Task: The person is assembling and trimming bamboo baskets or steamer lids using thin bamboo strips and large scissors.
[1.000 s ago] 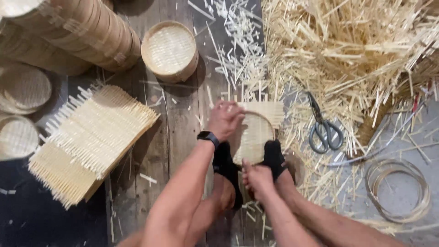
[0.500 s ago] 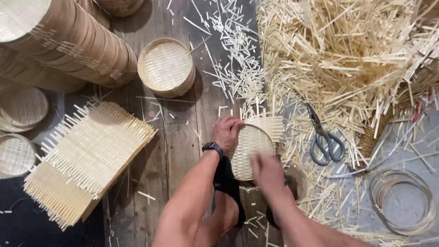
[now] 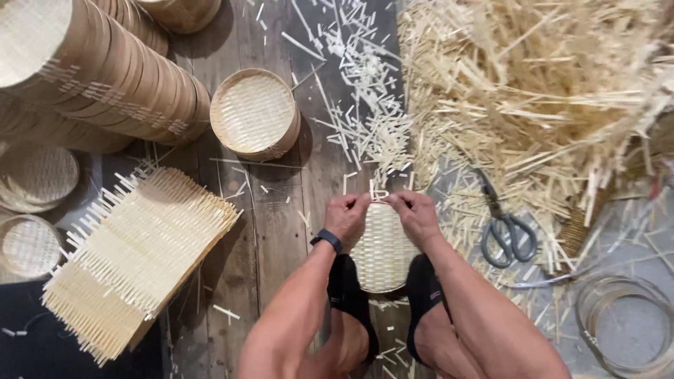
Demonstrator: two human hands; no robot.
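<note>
A small round woven bamboo mat (image 3: 380,253) stands on edge on the wooden floor, pinched between my two feet in black slippers (image 3: 349,295). My left hand (image 3: 347,216), with a dark wristband, grips its top rim on the left. My right hand (image 3: 415,215) grips the top rim on the right. The fingertips of both hands meet at the protruding strip ends at the top.
Grey-handled scissors (image 3: 505,231) lie right of my hands beside a big heap of bamboo offcuts (image 3: 533,91). A finished round basket (image 3: 254,114) sits ahead. Stacked baskets (image 3: 98,77) lie far left, a pile of square woven mats (image 3: 133,260) near left, bamboo hoops (image 3: 625,330) lower right.
My right hand rose from the mat's lower edge to its top rim. The left hand shifted to the rim's upper left. The mat now stands upright between my feet.
</note>
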